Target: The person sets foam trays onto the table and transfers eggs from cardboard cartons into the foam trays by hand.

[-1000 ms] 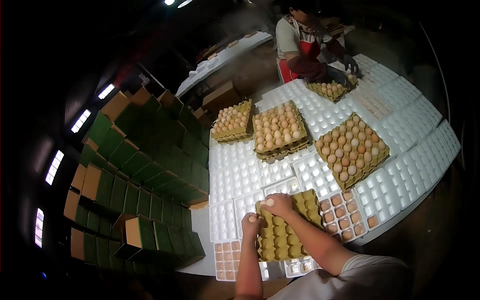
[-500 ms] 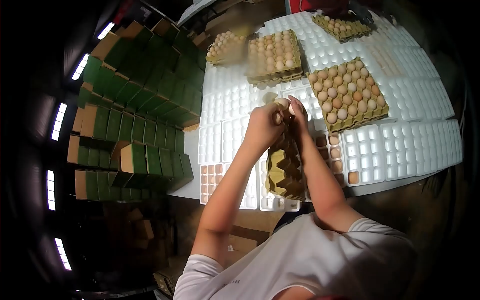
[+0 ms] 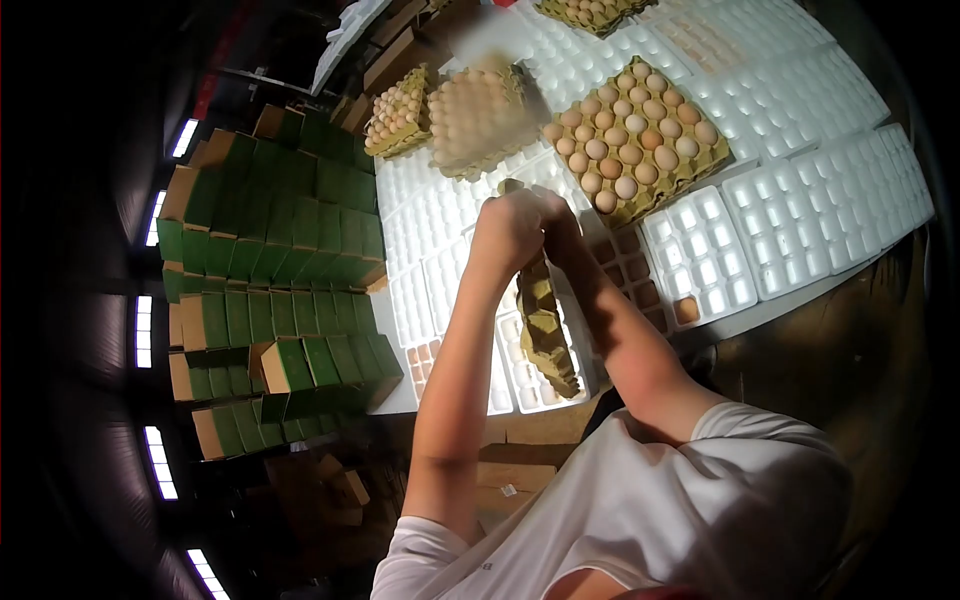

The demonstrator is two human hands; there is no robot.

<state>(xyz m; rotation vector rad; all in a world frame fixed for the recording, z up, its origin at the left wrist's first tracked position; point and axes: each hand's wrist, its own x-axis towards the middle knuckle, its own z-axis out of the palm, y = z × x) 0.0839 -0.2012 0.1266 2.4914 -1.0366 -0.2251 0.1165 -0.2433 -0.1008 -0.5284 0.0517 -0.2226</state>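
My left hand (image 3: pixel 510 228) is closed on the upper end of an olive pulp egg tray (image 3: pixel 545 330), with my right hand (image 3: pixel 560 222) closed beside it. The tray stands nearly edge-on, its lower end toward my body. Whether eggs are inside my fingers is hidden. Beneath it lie white moulded trays (image 3: pixel 700 245), one with a single brown egg (image 3: pixel 686 310). Darker eggs in another white tray (image 3: pixel 632 268) are partly behind my right forearm. Beyond my right hand rests a pulp tray (image 3: pixel 650 209) full of eggs.
At the back left are two stacked pulp trays of eggs, one sharp (image 3: pixel 405 150) and one blurred (image 3: pixel 462 172). Another egg tray (image 3: pixel 603 30) is at the top edge. Green cartons (image 3: pixel 310 325) are piled at the left. The table's edge (image 3: pixel 750 318) runs along the right front.
The pulp tray has gone from lying flat to nearly edge-on, and both hands have come together at its top. The eggs seen in my fingers are now hidden. The view has shifted.
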